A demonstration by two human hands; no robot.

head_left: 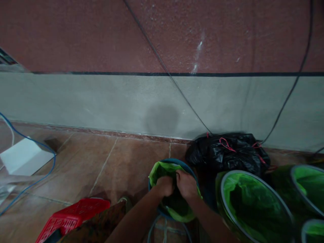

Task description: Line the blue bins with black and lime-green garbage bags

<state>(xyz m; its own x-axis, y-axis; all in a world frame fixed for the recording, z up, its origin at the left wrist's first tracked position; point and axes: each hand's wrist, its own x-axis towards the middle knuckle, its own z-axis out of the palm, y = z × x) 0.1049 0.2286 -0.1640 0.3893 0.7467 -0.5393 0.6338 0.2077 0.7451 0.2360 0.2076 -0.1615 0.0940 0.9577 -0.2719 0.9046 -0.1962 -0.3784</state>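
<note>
A small blue bin (187, 166) stands on the tiled floor just in front of me, lined with a green plastic bag (162, 169). Both my hands reach down into its mouth. My left hand (164, 186) is curled closed on the green bag inside the bin. My right hand (186, 184) is beside it, touching it, fingers bent and gripping the same green bag. The bag's edge is folded over the bin's rim at the far left and near side.
Two larger green-lined bins (255, 202), (307, 187) stand at the right, a third rim (312, 231) at the corner. A tied black rubbish bag (227, 153) lies against the wall. A red crate (73, 216), white box (25, 157), blue cable (37, 179) sit left.
</note>
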